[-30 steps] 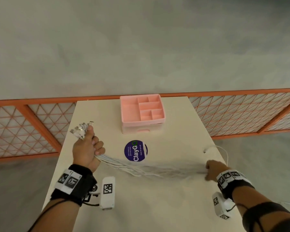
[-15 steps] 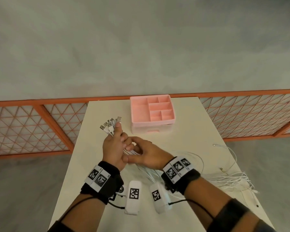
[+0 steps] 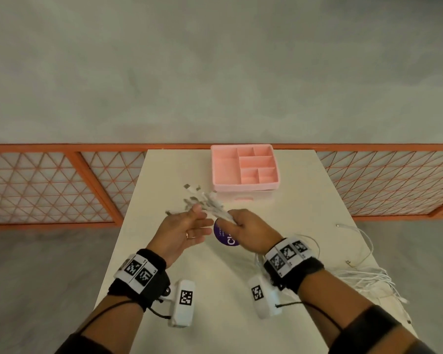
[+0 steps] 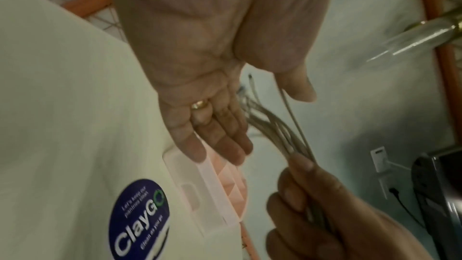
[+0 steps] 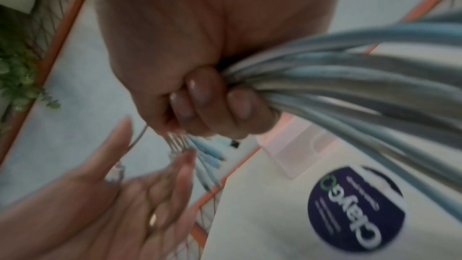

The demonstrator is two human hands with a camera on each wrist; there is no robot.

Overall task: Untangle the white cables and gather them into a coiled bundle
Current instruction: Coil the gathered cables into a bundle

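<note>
My right hand (image 3: 243, 227) (image 5: 200, 104) grips a bunch of white cables (image 3: 216, 209) (image 5: 350, 78) (image 4: 280, 131) just behind their plug ends, which fan out up and to the left. My left hand (image 3: 187, 227) (image 4: 212, 118) is flat and open, palm up, just left of the plugs and holding nothing. The rest of the cables trail under my right wrist to a loose heap (image 3: 368, 279) at the table's right edge.
A pink compartment tray (image 3: 244, 169) stands at the far middle of the cream table (image 3: 215, 315). A round purple sticker (image 3: 225, 235) lies under my hands. An orange lattice fence (image 3: 62, 185) runs behind the table. Loose cable loops (image 3: 361, 241) lie at the right.
The plug-end bunch passed from my left hand to my right. My left hand let go and opened. A second ago the right hand was far right, pulling the cables straight.
</note>
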